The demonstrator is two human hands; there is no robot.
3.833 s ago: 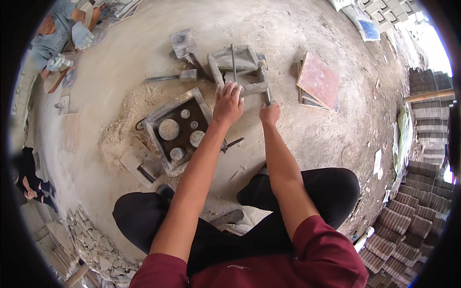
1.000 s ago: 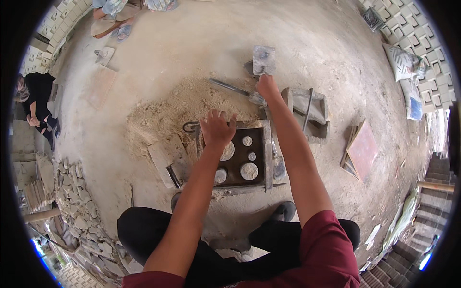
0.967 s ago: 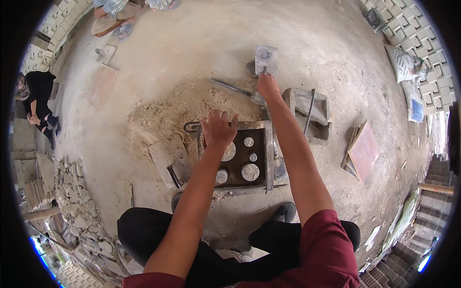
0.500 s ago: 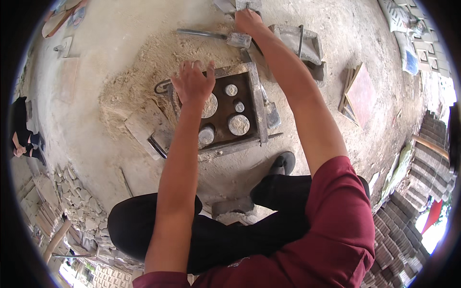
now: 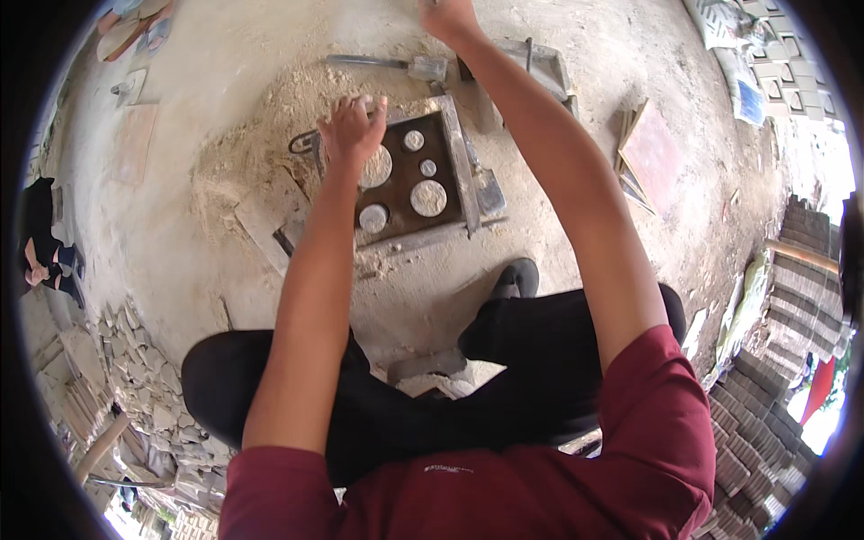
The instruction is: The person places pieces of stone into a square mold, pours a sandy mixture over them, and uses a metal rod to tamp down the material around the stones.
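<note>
My left hand [image 5: 353, 128] lies with its fingers apart over the upper left corner of a square mould frame [image 5: 453, 168] on the ground. Inside the frame is a dark flat surface with several round shapes, among them a wide powder-topped disc [image 5: 428, 198] and a pale cylinder [image 5: 373, 218]. The left hand partly covers another large disc [image 5: 376, 168]. My right hand [image 5: 447, 16] reaches far forward to the top edge of the picture. Its fingers are cut off there, so whatever they touch is hidden. Below it lies a dark-handled tool with a blocky, dusty head [image 5: 427, 68].
Loose sandy powder [image 5: 261, 135] surrounds the frame's left side. A flat board [image 5: 270, 211] lies at its lower left, a dusty blade [image 5: 489, 192] at its right. Beyond my right forearm stands a grey metal tray [image 5: 547, 67]. Square boards [image 5: 652, 157] lie farther right.
My right hand has moved forward and left, partly out of the picture. My left hand stays on the frame's corner. The whole view has shifted a little.
</note>
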